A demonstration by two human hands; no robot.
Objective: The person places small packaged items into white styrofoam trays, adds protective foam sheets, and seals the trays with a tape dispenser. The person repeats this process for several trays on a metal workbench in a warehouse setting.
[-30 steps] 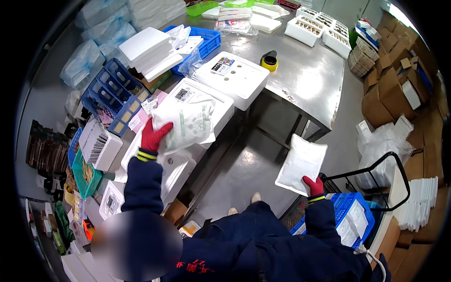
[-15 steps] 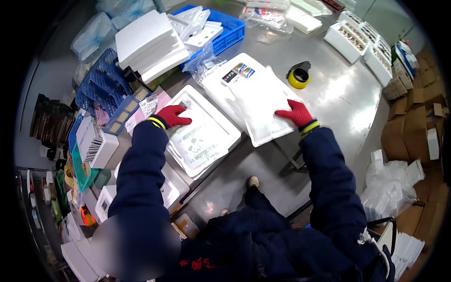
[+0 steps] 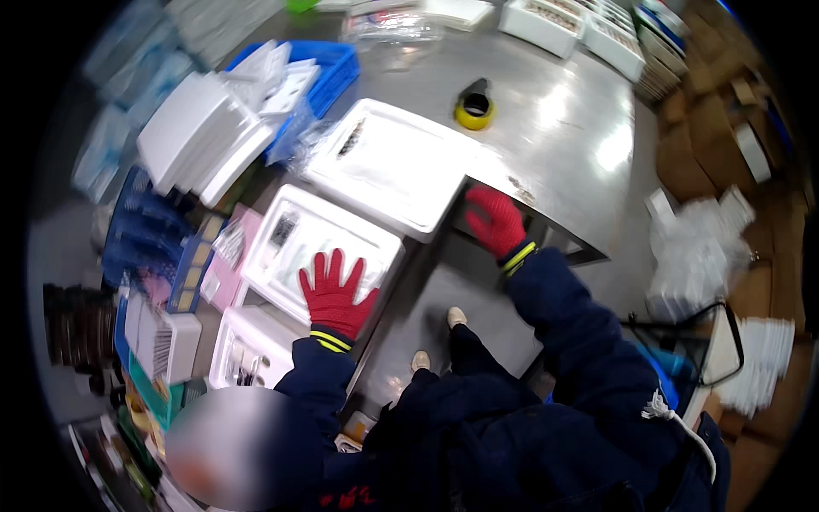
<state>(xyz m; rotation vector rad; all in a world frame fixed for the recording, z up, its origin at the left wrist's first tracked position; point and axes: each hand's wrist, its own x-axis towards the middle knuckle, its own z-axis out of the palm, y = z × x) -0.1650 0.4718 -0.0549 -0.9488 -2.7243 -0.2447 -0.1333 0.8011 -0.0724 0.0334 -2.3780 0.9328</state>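
Note:
My left hand point(image 3: 337, 294), in a red knit glove, lies spread open on a white printed pack in the middle foam box point(image 3: 316, 243). My right hand point(image 3: 499, 222), also gloved, is empty with loosely bent fingers apart, over the gap right of the upper foam box point(image 3: 388, 166). That upper box has a white surface and a dark label. Another open foam box point(image 3: 252, 346) sits below the middle one. A yellow tape roll with a black holder point(image 3: 473, 109) rests on the steel table point(image 3: 563, 171).
Stacked foam lids point(image 3: 192, 132) and a blue crate point(image 3: 337, 77) stand back left, foam boxes of small items point(image 3: 542, 26) at the back. Cardboard point(image 3: 699, 162), plastic bags point(image 3: 695, 256) and a black cart handle point(image 3: 729, 341) are right. My feet point(image 3: 456, 317) show on the floor below.
My right hand has let go of the white pack it carried onto the upper box and moved slightly left. My left hand has moved down and spread flat on the middle box's pack.

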